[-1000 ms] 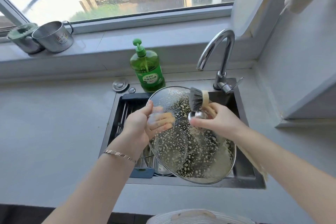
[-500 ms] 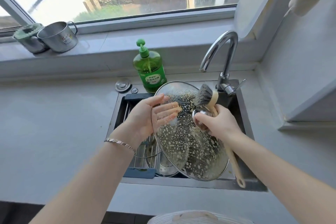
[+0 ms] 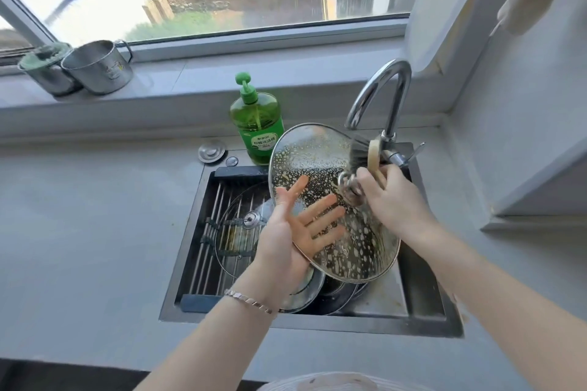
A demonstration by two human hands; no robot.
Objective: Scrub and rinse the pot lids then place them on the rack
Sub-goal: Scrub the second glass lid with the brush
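- The soapy lid (image 3: 359,244) is hanging tilted over the sink (image 3: 428,320), just under the faucet (image 3: 381,86). It looks unrinsed and isn't on the rack (image 3: 206,232) yet.
- The right hand (image 3: 394,200) is curling its fingers round the knob (image 3: 349,184) and the brush (image 3: 360,152) handle together, so one grip is doing two jobs with suds on everything.
- Likely failure: the knob slips out and the lid drops onto the stacked lids (image 3: 333,292) in the basin. It's glass, so it could chip or crack.
- The left hand (image 3: 282,238) is lying flat with fingers spread wide against the lid's far face. It's propping, not gripping, so it probably won't stop a slide.
- The brush head is sitting right by the faucet, and rotating the lid risks knocking it.
- Another lid (image 3: 235,241) is lying on the rack, and a careless placement risks a clash.
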